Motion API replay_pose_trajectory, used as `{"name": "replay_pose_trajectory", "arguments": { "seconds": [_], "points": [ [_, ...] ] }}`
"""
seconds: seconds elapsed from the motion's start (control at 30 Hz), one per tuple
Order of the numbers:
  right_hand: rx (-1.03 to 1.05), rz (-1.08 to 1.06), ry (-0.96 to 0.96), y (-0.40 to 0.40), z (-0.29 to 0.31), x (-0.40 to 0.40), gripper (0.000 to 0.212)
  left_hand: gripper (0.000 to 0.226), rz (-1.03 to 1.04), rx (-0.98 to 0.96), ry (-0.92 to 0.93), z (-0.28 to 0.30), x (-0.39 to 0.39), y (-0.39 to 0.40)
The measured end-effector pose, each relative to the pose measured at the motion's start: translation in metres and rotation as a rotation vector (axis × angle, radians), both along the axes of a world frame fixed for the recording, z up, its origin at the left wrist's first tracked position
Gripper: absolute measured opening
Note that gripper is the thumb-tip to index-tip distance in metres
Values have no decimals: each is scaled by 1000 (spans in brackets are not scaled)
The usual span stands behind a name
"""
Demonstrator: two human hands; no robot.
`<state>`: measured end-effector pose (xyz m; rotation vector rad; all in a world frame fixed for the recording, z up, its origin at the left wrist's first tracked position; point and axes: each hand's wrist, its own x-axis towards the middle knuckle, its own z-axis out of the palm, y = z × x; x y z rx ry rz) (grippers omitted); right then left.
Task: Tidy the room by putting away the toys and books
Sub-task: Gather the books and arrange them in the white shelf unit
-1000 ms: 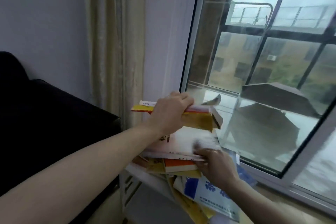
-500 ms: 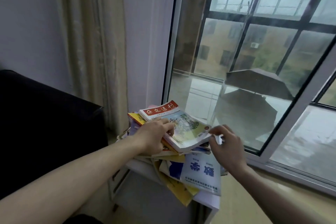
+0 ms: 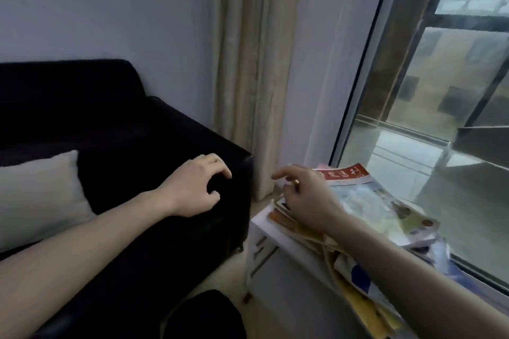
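Both hands are out in front and hold nothing. Left hand (image 3: 195, 187) hangs over the sofa arm at about 9 o'clock from the book pile, fingers loosely curled with a gap between thumb and forefinger; whether it touches the upholstery cannot be told. Right hand (image 3: 305, 195) is above the near-left edge of the pile, fingers relaxed and partly spread, forefinger pointing toward 10 o'clock, a ring on one finger; contact with the covers is unclear.

Largest in view, the black sofa (image 3: 124, 129) fills the left half, and the window (image 3: 429, 107) fills the upper right. A beige curtain (image 3: 248, 63) hangs between them at 12 o'clock. A pale cushion (image 3: 38, 195) lies on the sofa seat at 9 o'clock.

A white shelf unit (image 3: 264, 231) stands just beside the sofa arm, under the window. On it sits the untidy pile of books (image 3: 344, 250), some sagging over the near edge toward 5 o'clock. The top magazine (image 3: 369, 201) lies flat, its long axis running from 11 o'clock to 5 o'clock, its red title band at the far end toward the glass.
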<state>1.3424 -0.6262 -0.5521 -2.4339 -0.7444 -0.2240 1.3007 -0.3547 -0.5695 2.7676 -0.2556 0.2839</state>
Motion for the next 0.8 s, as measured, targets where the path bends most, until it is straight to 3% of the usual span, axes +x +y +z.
{"name": "replay_pose_trajectory", "arguments": {
  "seconds": [0.27,0.43,0.53,0.63,0.73,0.8],
  "points": [
    [-32,491,140,232,-20,-71,33,36,691,-119,-5,-61,-204,238],
    [-124,701,186,336,-49,-126,34,37,1071,-53,84,-98,-344,329],
    [-180,806,220,393,-67,-165,34,45,1349,-125,120,-121,-434,366],
    [-207,916,254,430,-77,-201,35,60,1609,-152,163,-141,-508,385],
    [-216,978,278,452,-89,-227,33,104,1776,-202,459,-159,-564,385],
    [-195,983,317,461,-98,-237,29,119,1846,-277,612,-174,-591,379]
  ]
}}
